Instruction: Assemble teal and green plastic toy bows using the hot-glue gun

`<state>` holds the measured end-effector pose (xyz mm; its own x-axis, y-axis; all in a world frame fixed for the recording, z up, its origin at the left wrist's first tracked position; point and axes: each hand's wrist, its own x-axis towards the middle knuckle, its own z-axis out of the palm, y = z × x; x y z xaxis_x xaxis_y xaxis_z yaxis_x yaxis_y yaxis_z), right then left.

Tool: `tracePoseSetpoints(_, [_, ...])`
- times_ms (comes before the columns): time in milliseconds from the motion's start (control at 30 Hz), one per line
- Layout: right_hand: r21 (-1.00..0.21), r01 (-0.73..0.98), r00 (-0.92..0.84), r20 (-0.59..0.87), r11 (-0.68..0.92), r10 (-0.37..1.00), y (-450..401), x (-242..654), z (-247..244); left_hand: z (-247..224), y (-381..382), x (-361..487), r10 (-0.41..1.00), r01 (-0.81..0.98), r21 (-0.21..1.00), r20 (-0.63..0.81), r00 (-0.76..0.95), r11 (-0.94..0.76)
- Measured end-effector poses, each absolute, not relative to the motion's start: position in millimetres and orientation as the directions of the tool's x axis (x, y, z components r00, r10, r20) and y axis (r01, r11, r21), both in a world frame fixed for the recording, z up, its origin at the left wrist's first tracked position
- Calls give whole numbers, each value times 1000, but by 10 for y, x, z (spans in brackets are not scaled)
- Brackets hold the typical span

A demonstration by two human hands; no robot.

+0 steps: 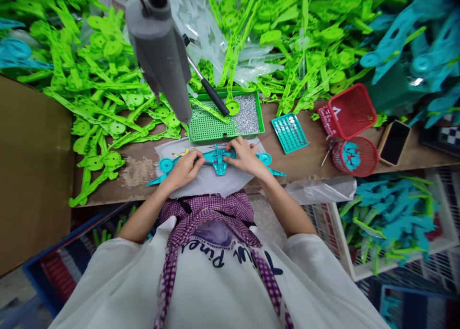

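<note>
A turquoise plastic toy-like assembly [219,168] lies across a pale cloth [208,187] at the bench's front edge. Its long arms reach out to both sides and end in round discs and pointed tips. My left hand [185,170] is closed on the left arm of this assembly, thumb and fingers together. Beside the ribbed middle piece, my right hand [244,156] grips the right part with bent fingers. Just beyond the hands stands a green perforated tray [204,123] with small silver screws [247,112] in its right half. A lime-green part and a black-handled tool [214,97] rest over it.
A grey hanging power screwdriver [161,55] comes down at left of centre. Lime-green plastic parts [108,70] pile up behind. To the right are a teal pegged tray [289,133], two red baskets [354,111] and a phone [394,143]. A crate [395,218] holds turquoise parts.
</note>
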<state>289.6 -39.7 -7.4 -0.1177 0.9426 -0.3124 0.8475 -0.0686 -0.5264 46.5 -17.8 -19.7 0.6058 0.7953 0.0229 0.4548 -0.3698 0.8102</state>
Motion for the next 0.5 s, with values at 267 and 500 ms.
tracePoseSetpoints(267, [-467,881,-90,-324,-77,942,-375,2839,-86,-199,-188,465,808,451,823,16,590,-345])
tracePoseSetpoints(500, [-501,862,-126,-366,-81,922,-349,2863,-54,-168,-169,465,757,435,809,20,653,-396])
